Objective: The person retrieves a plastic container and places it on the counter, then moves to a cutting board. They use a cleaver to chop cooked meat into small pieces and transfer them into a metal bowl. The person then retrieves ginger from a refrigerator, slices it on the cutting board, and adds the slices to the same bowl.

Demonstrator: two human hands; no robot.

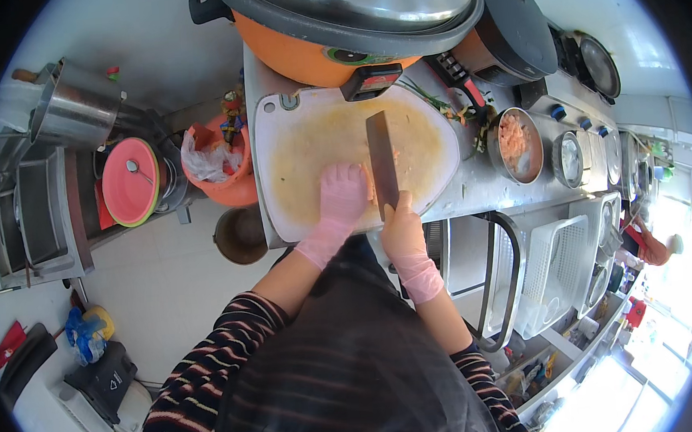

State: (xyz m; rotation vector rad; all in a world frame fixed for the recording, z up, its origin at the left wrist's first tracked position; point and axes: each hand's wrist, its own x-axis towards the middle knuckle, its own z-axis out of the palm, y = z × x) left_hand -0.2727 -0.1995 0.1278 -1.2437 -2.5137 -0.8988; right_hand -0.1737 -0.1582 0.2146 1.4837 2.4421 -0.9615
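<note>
My left hand [343,195], in a pink disposable glove, presses with curled fingers on a piece of pale orange-pink food [369,184] on the white cutting board [304,128]. In my right hand [403,233], gloved too, is the handle of a cleaver [382,153]. Its broad blade points away from me, just right of the food and partly over it. Small orange-pink bits lie beyond the blade. The board is stained yellowish. To its right, a metal bowl [539,154] holds diced orange-pink pieces; whether they are meat is unclear.
A large orange cooker [292,45] stands behind the board, with a knife sharpener [453,73] and green scraps beside it. An orange bin [224,191] with a plastic bag is at the left. White plastic baskets [545,274] are at the right. Further off right is another person [652,246].
</note>
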